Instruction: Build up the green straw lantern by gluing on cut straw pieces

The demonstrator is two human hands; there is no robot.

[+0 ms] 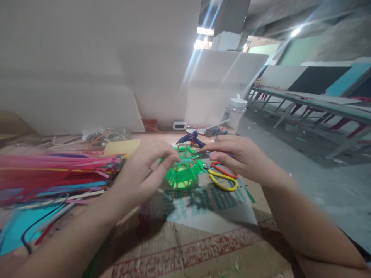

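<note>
A small green craft piece (pixel 183 173), round with fringed green strips and thin sticks, stands on flattened cardboard (pixel 203 239). My left hand (pixel 145 172) has its fingers pinched together on the piece's left upper edge. My right hand (pixel 237 154) reaches in from the right, its fingers closed near a thin strip at the top of the piece. What the right fingers pinch is too small to make out.
A pile of coloured paper strips (pixel 55 173) lies at the left. Scissors with yellow and red handles (pixel 223 178) lie right of the piece. A blue glue gun (pixel 193 139), a clear jar with a white lid (pixel 236 112) and white boards (pixel 87 77) stand behind.
</note>
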